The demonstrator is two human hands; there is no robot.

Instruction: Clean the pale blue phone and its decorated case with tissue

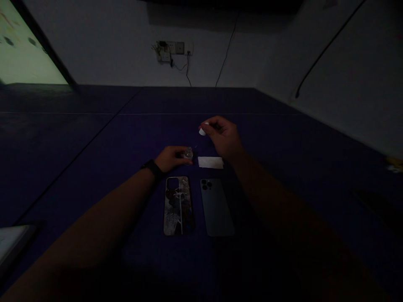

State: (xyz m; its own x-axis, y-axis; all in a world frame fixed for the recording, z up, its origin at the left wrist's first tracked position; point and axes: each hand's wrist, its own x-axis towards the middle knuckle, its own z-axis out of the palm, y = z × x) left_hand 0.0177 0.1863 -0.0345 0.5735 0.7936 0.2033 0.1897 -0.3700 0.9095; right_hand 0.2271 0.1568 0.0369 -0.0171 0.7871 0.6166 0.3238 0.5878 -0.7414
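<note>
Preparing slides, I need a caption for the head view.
Left fingers hold a bottle, right fingers a white cap, beyond a phone case and a phone lying side by side.

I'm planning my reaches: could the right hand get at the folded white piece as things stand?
Probably yes: the folded white piece lies close by the right hand with nothing on top, though that hand is occupied with a white cap.
</note>
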